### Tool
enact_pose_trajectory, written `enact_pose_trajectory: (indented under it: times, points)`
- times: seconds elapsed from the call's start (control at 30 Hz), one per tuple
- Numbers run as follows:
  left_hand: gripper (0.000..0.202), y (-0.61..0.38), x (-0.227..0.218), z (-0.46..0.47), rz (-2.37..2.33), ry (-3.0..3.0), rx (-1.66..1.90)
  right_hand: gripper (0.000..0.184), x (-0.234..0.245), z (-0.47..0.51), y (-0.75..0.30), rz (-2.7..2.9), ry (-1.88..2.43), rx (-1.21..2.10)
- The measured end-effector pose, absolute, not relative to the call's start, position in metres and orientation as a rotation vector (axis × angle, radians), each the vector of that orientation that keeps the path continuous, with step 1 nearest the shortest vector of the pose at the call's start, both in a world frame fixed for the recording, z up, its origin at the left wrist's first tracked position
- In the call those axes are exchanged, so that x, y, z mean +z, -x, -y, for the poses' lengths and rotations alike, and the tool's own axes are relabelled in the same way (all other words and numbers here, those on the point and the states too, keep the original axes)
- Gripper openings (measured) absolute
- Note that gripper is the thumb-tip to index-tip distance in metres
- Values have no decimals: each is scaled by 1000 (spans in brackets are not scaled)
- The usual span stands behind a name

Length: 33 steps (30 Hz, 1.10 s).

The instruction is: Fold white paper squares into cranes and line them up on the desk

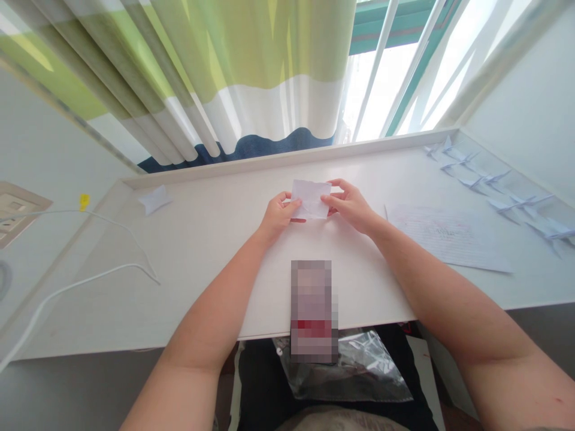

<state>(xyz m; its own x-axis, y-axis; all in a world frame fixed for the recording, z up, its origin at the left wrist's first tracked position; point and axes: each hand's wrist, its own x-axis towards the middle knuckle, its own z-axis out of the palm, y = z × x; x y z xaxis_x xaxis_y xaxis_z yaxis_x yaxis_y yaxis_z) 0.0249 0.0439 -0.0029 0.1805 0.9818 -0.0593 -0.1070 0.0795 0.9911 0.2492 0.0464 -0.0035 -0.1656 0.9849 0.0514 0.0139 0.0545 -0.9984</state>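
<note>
A small white sheet of paper [311, 194] is held up just above the white desk, between both hands. My left hand [279, 216] pinches its left edge, thumb on the front and fingers behind. On the opposite side, my right hand [349, 205] grips the right edge with its thumb on the front face and fingers behind the paper. Below the hands, a phone-shaped object with a blurred-out face [312, 299] lies over the desk's front edge.
Several folded paper shapes [483, 179] line the desk's right side, beside a stack of lined sheets [444, 233]. One folded white paper [155, 199] lies at the left. A white cable [121, 269] crosses the left side. A clear plastic bag [354, 371] rests on the lap.
</note>
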Motion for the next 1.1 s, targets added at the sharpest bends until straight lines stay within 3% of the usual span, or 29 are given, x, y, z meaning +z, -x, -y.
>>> enact_pose_trajectory:
  times: [0.23,0.7,0.93,1.1]
  points:
    - [37,-25,-1,-44,-1026,-1118,1065,30,-2,-44,-246,1423,1080,1325]
    - [47,-24,-7,-49,-952,-1153,1139,21,4,-48,-250,1273,1035,1285]
    - [55,-24,-12,-50,-967,-1280,1269,17,0,-49,-250,1461,1026,1146]
    - [35,-19,-10,-50,-1092,-1572,1408,19,2,-52,-255,1534,1122,828]
